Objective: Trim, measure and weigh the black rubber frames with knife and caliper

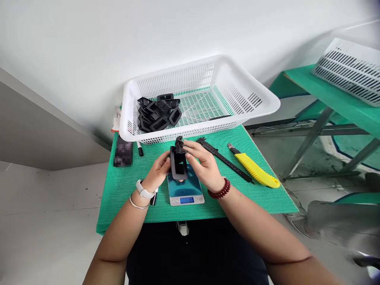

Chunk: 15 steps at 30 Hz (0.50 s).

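Observation:
Above a small digital scale (185, 186), my left hand (158, 170) grips a black rectangular plastic frame (174, 173) by its left side. The frame is tilted, and its open middle faces me. My right hand (203, 160) pinches a crumpled dark piece (179, 145) at the frame's top end. Whether that piece is loose or joined to the frame, I cannot tell. Behind my hands stands a white plastic basket (258, 107), with several similar black parts (158, 113) heaped in its left end.
Right of the scale lie a black caliper (227, 160) and a yellow-handled utility knife (257, 170). A dark box (123, 152) and a marker (140, 149) are at the left. The green-covered table (127, 209) ends close to my body. Another basket (350, 71) stands at the right.

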Available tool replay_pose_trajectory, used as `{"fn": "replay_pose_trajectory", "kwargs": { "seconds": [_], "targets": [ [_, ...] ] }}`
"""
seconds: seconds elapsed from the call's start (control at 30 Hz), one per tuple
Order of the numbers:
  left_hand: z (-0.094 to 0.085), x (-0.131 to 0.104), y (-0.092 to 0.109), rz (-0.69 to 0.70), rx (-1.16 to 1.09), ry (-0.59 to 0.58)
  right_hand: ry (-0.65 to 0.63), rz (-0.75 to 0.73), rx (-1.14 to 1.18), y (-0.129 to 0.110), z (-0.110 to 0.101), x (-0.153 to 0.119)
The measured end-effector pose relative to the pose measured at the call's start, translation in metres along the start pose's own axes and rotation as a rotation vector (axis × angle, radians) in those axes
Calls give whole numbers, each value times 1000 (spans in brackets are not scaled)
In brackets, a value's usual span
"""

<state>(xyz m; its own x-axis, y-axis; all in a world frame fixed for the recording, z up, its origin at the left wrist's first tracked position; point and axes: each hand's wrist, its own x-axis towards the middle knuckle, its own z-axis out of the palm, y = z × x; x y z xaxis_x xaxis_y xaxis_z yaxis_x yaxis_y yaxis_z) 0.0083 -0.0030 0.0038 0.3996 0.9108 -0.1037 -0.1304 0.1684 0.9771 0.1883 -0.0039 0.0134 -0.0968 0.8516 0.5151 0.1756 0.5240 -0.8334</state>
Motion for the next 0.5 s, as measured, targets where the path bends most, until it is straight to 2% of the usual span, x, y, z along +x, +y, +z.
{"fn": "replay_pose_trajectory", "kwargs": {
  "seconds": [0.07,0.27,0.5],
  "targets": [
    [0,-1,1,-32,-34,-29,-40,-84,-68,0,1,-1],
    [0,-1,-1,-54,-54,-20,-172,-231,-140,-1,1,-2],
    [0,1,-6,-70,-70,71,-282,-289,-144,-9,1,-3]
  ]
}}
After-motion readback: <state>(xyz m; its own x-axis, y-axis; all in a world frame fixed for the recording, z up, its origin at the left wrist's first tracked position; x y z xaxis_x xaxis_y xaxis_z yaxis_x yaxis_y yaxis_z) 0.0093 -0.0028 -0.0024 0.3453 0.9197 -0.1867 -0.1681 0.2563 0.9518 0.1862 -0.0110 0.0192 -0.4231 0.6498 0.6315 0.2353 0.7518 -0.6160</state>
